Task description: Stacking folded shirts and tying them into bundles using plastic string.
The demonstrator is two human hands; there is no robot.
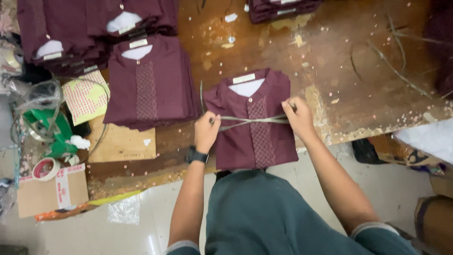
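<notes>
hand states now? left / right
Left hand: closed on the grey strap at the left edge of the folded maroon shirt.
Right hand: closed on the strap's other end.

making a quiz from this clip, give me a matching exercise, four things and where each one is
Things:
1. strap
2. tape roll
3. watch
4. shirt stack

Places:
A. on the cardboard box
B. on the left wrist
C. across the folded shirt, held by the left hand and the right hand
D. on the table, left of the folded shirt

Pairs: 1-C, 2-A, 3-B, 4-D
</notes>
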